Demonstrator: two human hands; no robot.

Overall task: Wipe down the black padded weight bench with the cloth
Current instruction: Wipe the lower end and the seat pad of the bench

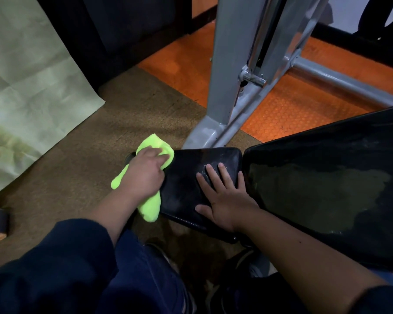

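Now left hand [143, 175] gripping cloth [150, 206] at bench [188, 175] edge, right hand [225, 198] flat on pad.

We reach both arms forward and down from the near edge of the view. Our left hand [145, 171] is at the left, palm down, fingers curled over and gripping the cloth [153, 155], with a dark sleeve covering the arm to above the wrist. Our right hand [222, 198] lies flat to its right, palm down, fingers straight and spread, thumb out to the left, pressing on the seat pad [191, 177]. The right forearm is bare.
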